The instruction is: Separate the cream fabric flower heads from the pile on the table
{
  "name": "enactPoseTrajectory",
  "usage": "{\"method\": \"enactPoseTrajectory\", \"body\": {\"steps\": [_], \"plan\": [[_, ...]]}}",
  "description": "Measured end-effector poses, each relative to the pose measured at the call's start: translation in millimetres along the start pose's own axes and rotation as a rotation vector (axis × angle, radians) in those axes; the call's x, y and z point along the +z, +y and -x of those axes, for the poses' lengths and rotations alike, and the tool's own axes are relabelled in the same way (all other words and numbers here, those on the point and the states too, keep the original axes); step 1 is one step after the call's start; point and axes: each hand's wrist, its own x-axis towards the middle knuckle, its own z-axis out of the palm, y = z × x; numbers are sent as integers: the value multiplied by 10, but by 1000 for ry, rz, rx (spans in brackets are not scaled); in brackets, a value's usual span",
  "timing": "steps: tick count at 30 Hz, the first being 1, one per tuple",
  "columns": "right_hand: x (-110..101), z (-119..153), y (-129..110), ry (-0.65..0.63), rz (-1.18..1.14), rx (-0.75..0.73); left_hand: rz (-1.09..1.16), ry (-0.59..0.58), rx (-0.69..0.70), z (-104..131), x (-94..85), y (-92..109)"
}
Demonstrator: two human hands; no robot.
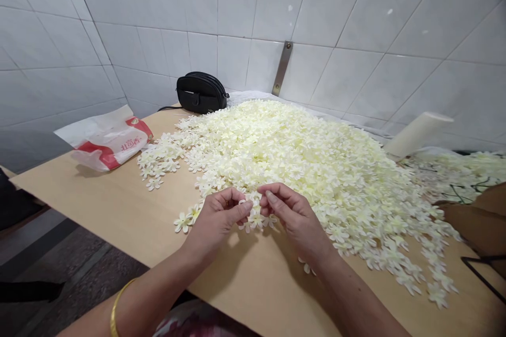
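Note:
A large pile of cream-white artificial flowers (284, 142) covers much of the table, and both my hands are at its near edge. My left hand (221, 218) is closed in a pinch, with a white flower petal showing at its thumb and fingertips. Just to its right, my right hand (292, 216) is also pinched, thumb against fingers; what lies between them is too small to make out. Loose flowers lie behind and below the fingertips, and a few (182, 222) rest beside my left hand.
A white-and-red plastic bag (114, 139) stands on the wooden table (162, 224) at left. Behind it sits a black purse (201, 93). At right are a cream roll (419, 135), more flowers and a brown bag (480, 216). A tiled wall (233, 63) closes off the back.

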Motion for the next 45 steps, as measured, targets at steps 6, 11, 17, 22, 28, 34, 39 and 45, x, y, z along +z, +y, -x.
{"method": "enactPoseTrajectory", "body": {"steps": [6, 11, 17, 22, 28, 34, 39, 45], "plan": [[41, 10, -3, -35, 14, 18, 112, -39, -44, -33, -2, -71], [40, 7, 0, -52, -49, 22, 175, -81, -76, -59, 22, -90], [58, 19, -4, -128, -127, 83, 98, -118, -122, -6, 79, -82], [10, -4, -45, -31, -94, 50, 116, -104, -168, 16, 53, -71], [-267, -161, -244, 206, 214, -74, 59, -96, -111, -134, -41, 100], [-609, -404, -287, 308, 398, 4, -296, -72, 139, -513, 81, 357], [-726, -338, -313, 496, 535, -10, -581, -81, 330, -983, 357, 347], [-566, 210, -317, 571, 809, -100, -854, 100, 547, -1225, 267, 471]]}}
